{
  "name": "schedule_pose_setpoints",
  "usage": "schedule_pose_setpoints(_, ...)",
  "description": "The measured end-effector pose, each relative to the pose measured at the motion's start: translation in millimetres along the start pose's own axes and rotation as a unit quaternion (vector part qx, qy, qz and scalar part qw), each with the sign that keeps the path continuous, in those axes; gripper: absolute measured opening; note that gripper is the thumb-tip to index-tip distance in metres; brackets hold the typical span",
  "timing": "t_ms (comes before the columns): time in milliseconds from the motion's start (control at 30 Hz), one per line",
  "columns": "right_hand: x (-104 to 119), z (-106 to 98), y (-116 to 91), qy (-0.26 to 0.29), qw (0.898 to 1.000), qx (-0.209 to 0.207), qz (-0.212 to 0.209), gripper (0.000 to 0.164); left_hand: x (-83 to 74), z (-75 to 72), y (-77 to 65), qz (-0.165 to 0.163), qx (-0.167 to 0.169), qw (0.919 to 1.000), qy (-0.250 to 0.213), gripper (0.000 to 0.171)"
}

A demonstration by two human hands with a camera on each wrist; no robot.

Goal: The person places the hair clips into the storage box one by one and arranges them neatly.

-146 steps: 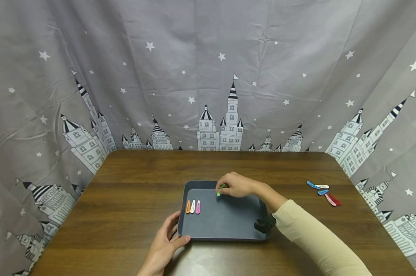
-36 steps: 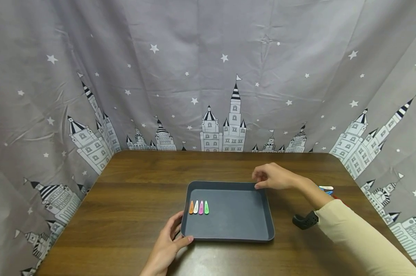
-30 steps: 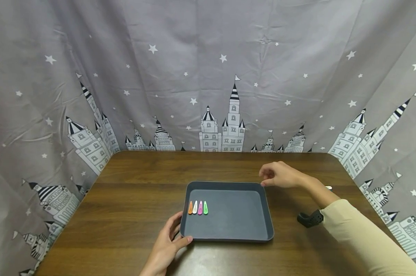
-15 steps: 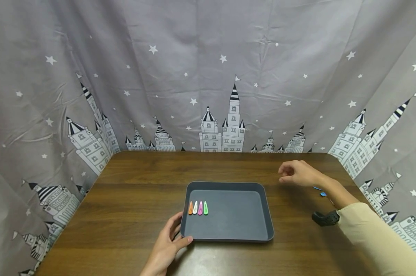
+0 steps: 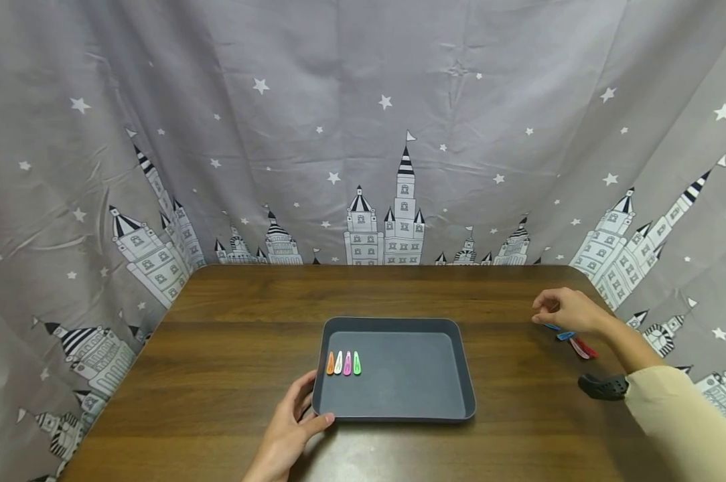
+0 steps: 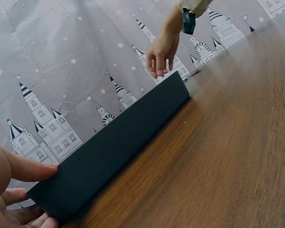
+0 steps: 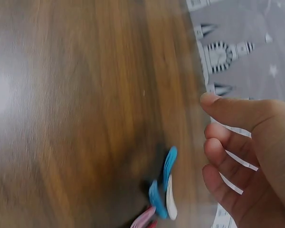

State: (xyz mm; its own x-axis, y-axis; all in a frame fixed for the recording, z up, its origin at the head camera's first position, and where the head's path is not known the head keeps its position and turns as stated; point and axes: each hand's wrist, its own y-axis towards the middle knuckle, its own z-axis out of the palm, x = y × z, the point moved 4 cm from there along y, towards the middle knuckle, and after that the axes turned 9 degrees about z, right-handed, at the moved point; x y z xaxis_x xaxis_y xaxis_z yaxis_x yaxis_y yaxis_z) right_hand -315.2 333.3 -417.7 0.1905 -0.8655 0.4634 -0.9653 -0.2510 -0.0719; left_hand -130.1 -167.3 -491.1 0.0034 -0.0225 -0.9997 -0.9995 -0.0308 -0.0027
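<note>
My left hand (image 5: pixel 291 425) grips the near left corner of a shallow dark grey tray (image 5: pixel 411 381), thumb on the rim. Inside the tray, at its left, snap hair clips stand side by side: orange (image 5: pixel 330 363), white (image 5: pixel 338 362), pink (image 5: pixel 347 363) and green (image 5: pixel 357 363). My right hand (image 5: pixel 570 311) hovers over a loose pile of clips at the table's right, its fingers loosely bent with nothing between them. Two blue clips, one being (image 7: pixel 169 164), a white clip (image 7: pixel 171 199), a pink clip (image 7: pixel 143 217) and a red clip (image 5: pixel 587 348) make up this pile.
The wooden table (image 5: pixel 236 348) carries the tray near its middle front. Behind it hangs a grey curtain (image 5: pixel 303 161) printed with castles and stars. A black band (image 5: pixel 604 387) is on the right wrist, below a beige sleeve (image 5: pixel 676 415).
The green clip, earlier in my right hand, now lies in the row beside the pink one. My right hand has moved from the tray to the right, over the pile. My left hand stays put.
</note>
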Motion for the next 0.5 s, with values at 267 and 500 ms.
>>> schedule_pose_setpoints(267,-42,-2,-20,0.010,1.000,0.001,0.030,0.014,0.3,-0.4,-0.1,0.006,0.007,1.0000,-0.001,0.080)
schedule_pose_setpoints(500,-73,11,-34,0.038,0.998,0.026,0.031,0.010,0.7,-1.5,0.7,0.008,0.011,0.9999,-0.002,0.082)
